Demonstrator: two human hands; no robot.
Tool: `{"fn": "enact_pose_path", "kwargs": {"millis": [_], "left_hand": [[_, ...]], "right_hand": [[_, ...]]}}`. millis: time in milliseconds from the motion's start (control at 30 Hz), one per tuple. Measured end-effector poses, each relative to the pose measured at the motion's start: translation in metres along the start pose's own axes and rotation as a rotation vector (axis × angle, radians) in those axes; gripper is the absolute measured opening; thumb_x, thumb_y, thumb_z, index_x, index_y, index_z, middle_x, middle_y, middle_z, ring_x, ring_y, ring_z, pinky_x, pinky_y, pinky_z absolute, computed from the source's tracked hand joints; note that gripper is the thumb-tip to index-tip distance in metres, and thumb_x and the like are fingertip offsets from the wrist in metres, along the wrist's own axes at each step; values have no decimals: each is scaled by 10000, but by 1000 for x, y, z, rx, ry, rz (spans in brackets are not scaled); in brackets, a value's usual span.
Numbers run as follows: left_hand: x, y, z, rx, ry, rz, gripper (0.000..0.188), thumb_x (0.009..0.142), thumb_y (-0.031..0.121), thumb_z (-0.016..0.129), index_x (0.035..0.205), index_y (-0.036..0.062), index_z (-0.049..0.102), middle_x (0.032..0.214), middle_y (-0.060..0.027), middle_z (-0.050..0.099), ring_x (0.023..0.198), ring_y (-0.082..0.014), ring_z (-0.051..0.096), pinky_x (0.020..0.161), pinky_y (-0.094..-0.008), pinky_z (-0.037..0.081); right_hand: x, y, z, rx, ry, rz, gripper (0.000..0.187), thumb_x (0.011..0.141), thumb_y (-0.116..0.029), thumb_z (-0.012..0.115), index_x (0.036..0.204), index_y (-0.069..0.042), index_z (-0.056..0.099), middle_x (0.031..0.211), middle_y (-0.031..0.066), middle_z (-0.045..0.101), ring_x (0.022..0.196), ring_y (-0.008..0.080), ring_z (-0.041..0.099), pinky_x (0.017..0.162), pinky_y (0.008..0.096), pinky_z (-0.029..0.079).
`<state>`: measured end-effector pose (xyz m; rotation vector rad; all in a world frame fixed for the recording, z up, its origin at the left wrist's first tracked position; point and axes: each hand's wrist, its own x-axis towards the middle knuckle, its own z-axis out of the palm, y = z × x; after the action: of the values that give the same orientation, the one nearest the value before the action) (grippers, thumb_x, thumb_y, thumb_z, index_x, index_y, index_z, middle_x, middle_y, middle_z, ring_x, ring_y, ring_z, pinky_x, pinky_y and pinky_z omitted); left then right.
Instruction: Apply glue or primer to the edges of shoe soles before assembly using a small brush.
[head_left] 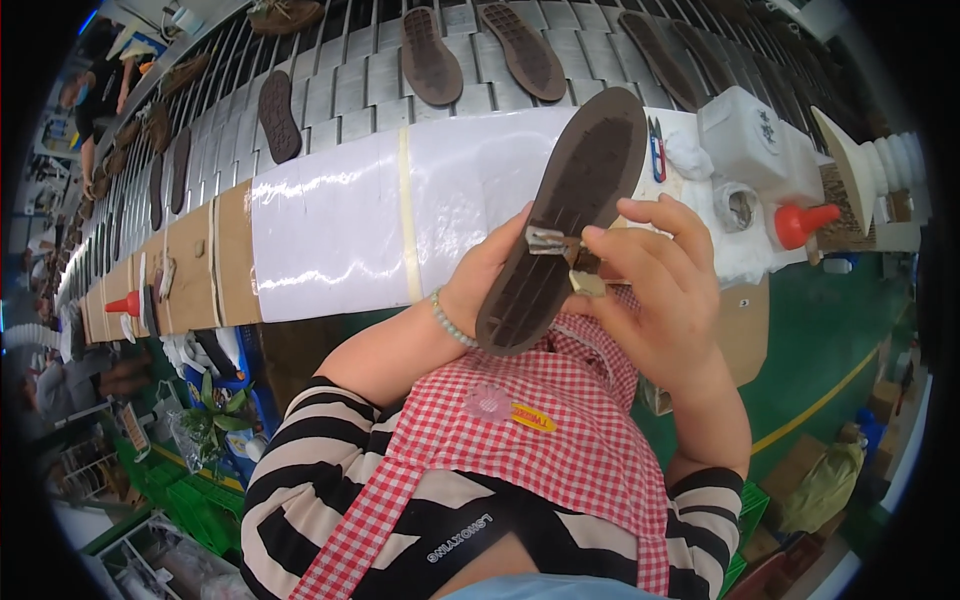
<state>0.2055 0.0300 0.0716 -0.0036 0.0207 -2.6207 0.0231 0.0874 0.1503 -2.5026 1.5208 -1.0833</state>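
A pale blue surface (540,587) crossed the lower edge, closest to the camera. The slatted metal conveyor (340,85) spread across the top, with loose brown soles (430,62) spaced along it. Before it lay a glossy white sheet (330,215) on the worktop. The person wore a red-and-white checked apron (570,465) over a striped top (320,450). Tilted above the apron and the sheet's near edge was the dark brown sole (585,160) in hand. The left hand (475,285) gripped it by its left edge, some fingers hidden behind it. The right hand (650,285) was curled narrow over its right side; whether its fingertips pinched anything could not be told. To the right stood a white container (725,148), then a red nozzle (805,225) and small snips (657,152). A silvery piece (547,241) lay across the held sole, and a pale scrap (588,284) showed by the right thumb.
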Motion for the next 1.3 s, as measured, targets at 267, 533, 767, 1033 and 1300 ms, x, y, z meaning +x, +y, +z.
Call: {"fn": "enact_pose_path", "kwargs": {"millis": [267,533,767,1033,1300], "left_hand": [[9,4,-1,156,213,113,435,1095,365,363,1325,62,574,1162,-125,687,980,-223,700,829,-358,601],[12,5,-4,46,110,90,498,1096,311,260,1478,22,397,1399,-227,525,1339,-408,484,1049,-492,517],[9,8,-4,74,199,-37,462,1097,352,328,1355,32,540,1172,-148,693,991,-251,709,827,-376,606],[9,8,7,-69,114,-34,497,1088,382,340,1432,55,491,1378,-156,580,1326,-391,508,1022,-558,505],[13,10,15,14,113,99,523,1087,392,317,1451,49,472,1478,-153,480,1423,-425,370,1122,-613,400]], "right_hand": [[-5,-17,8,120,-130,-100,419,647,-70,773,1064,-86,730,1012,39,691,1104,257,621,1037,501,436],[-7,-23,8,160,-230,-162,307,730,-170,732,1035,-138,743,995,-7,702,1104,213,628,1066,496,418],[-1,-25,-13,84,-368,-191,280,722,-184,732,997,-224,770,1038,-38,719,1127,222,617,1096,508,399],[-11,-25,-30,-100,-211,-56,373,681,-179,782,1048,-130,733,975,5,693,1106,233,619,1066,518,411],[-35,-29,-5,285,-161,290,496,656,-109,866,1109,-13,690,1059,125,677,1059,316,622,961,459,467]]}}
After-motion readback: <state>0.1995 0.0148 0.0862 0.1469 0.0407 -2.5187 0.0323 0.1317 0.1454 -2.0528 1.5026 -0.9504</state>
